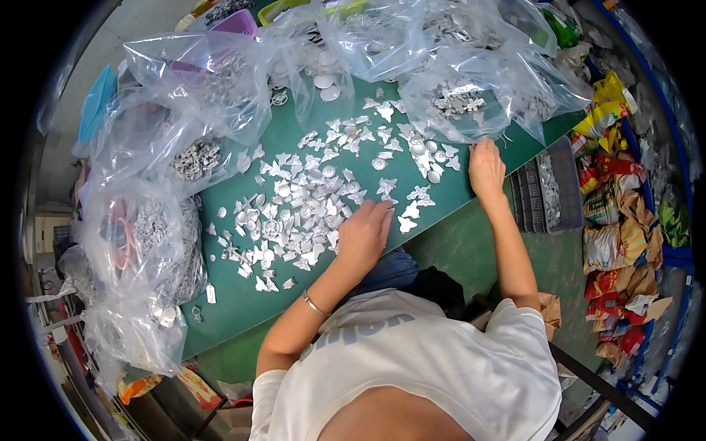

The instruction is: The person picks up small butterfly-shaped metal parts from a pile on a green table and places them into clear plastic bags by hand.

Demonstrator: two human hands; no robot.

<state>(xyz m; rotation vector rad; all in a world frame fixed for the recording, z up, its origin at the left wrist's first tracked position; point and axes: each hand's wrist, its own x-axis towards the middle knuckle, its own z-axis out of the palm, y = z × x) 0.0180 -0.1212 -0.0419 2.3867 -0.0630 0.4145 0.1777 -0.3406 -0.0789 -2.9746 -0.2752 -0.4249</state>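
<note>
Small silver-grey metal pieces (301, 198), some winged or star-like and others round, lie in a loose heap on the green tabletop (243, 305). At the heap's near right side is my left hand (365, 234), its fingers bent together and touching the pieces; what they hold, if anything, is hidden. My right hand (487, 170) is at the table's right edge, fingers curled, just below a clear plastic bag (456, 106) of metal parts. I cannot make out anything in its grip. Between my hands lies a small group of winged pieces (412, 209).
More clear bags of metal parts line the far and left sides, one holding dark grey pieces (195, 160). A grey plastic crate (570, 184) stands beyond the table's right edge. Colourful packaging (607, 242) is stacked along a blue rack at right. A purple bin (237, 24) stands far left.
</note>
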